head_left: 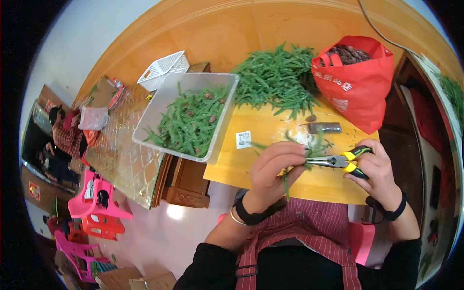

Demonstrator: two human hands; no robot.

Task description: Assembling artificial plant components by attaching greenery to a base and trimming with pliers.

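Note:
My right hand [377,166] is closed around the yellow-and-black handles of a pair of long-nose pliers [331,161]. The jaws of the pliers point left and meet the fingertips of my left hand [276,166]. Pinched in those fingers is a green artificial pine sprig [286,181], its needles sticking out above and below the hand. Just beyond the hands, a dark cylinder [325,127] lies on the yellow tabletop [227,166], with a small brown pine cone [311,118] behind it. What the jaws grip is hidden by my fingers.
A clear plastic bin [223,121] of sprigs with pine cones stands at left. Behind lies a heap of green sprigs [275,77], beside a red bag [357,92] of pine cones. A white basket [163,70] is far left, near a pink chair [99,195]. Another person [67,135] sits farther off.

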